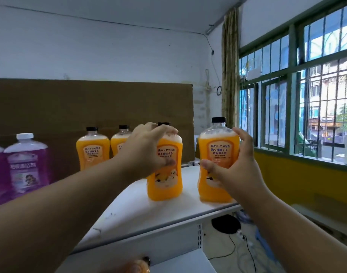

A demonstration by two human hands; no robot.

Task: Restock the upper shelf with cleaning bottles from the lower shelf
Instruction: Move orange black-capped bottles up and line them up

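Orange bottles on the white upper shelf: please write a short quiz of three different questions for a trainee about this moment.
1. How many orange bottles stand on the upper shelf?
2. True or false: the left hand rests on a purple bottle.
3. Which bottle does the right hand grip: A, the rightmost orange bottle; B, the purple one?

Key: 1. Four. 2. False, it is on the second orange bottle from the right. 3. A.
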